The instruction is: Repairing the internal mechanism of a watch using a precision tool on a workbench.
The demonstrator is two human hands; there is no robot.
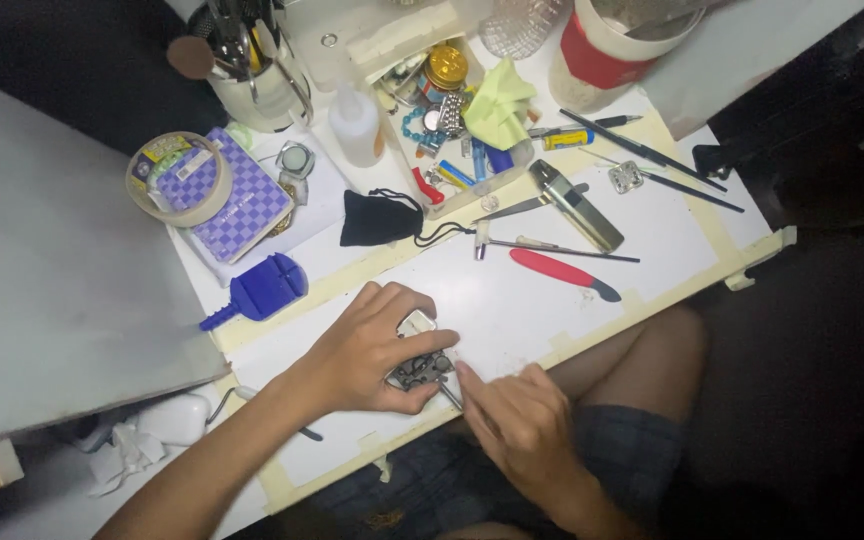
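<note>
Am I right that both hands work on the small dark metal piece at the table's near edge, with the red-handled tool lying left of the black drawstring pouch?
Not quite. In the head view the red-handled tool lies right of the black drawstring pouch, not left. The rest holds: the left hand and right hand work on the small dark metal piece at the table's near edge.

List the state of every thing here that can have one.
Small dark metal watch piece: pinned under left hand.
Thin metal tool: pinched by right hand.
Black drawstring pouch: shut, lying flat.
Clear plastic parts box: open, full.
White squeeze bottle: upright, capped.
</note>
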